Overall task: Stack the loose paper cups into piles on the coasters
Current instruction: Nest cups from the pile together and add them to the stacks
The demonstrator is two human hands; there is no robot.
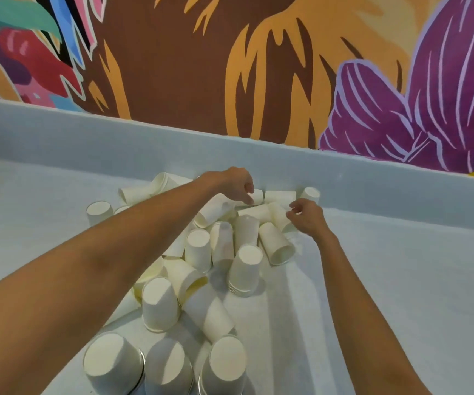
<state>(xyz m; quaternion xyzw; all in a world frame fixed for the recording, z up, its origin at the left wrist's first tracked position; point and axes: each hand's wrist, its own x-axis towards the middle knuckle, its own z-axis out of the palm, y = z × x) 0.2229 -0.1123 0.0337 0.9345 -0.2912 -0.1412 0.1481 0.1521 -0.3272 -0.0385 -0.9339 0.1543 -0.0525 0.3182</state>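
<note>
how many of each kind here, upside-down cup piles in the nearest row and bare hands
upside-down white paper cup piles in the nearest row: 3
bare hands, left hand and right hand: 2
total: 5

Both arms are bare from the fingertips back to where the picture cuts them off. The left hand [234, 182] is bare, with rounded knuckles showing just behind its grip. Back from its wrist, the left forearm [116, 258] runs long and smooth and looks ever broader the farther it lies from the grip, swollen by the wide lens. The right hand [307, 216] is likewise bare, its knuckle row and thumb in plain view. Behind that wrist the right forearm [372, 309] looks slimmer, smooth along its length, and widens more gently away from the grip.
</note>
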